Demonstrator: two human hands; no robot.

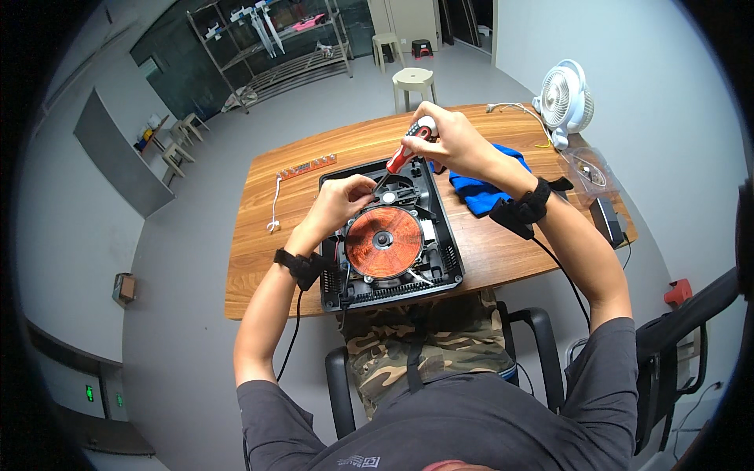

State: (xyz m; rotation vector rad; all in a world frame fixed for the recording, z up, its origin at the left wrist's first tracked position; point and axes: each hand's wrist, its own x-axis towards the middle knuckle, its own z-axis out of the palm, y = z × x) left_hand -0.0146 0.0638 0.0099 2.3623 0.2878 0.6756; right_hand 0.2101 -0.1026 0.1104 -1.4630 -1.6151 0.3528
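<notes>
An opened induction cooker's black base (449,245) lies on the wooden table in front of me, its round copper coil (383,242) facing up. My right hand (457,143) grips a red-and-white screwdriver (399,160) by its handle. The shaft slants down and left into the far part of the base, beyond the coil. Close beside its tip, my left hand (344,202) has thumb and fingers pinched together. What they hold, if anything, is too small to make out. Both wrists wear black straps with cables.
On the table (491,255) are a narrow circuit board (309,166) with a white cable, a blue cloth (479,188), a clear plastic box (589,174), a black box (606,221) and a white fan (564,100). A stool (413,80) stands beyond the table.
</notes>
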